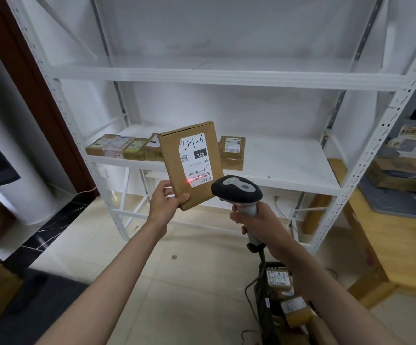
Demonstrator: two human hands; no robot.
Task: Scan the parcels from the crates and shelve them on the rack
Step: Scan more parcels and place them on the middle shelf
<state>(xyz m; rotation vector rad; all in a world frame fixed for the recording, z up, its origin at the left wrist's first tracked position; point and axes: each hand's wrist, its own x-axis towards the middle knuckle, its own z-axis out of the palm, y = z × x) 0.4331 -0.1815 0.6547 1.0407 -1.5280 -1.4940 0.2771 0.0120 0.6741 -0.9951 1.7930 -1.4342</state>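
Observation:
My left hand (166,199) grips the lower corner of a flat cardboard parcel (172,150) and holds it upright in front of the white rack (227,77). Its white label faces me upside down. My right hand (253,219) grips the handle of a black and grey barcode scanner (236,189), aimed at the label. A red scan line glows on the barcode at the label's lower edge. Several scanned parcels (117,146) sit in a row on the rack's middle shelf, with another stacked pair (231,151) behind the held parcel.
A dark crate (268,317) with several more parcels stands on the tiled floor at the lower right, the scanner's cable running to it. A wooden platform (401,247) with boxes lies at the right. A brown door frame (28,70) is at the left.

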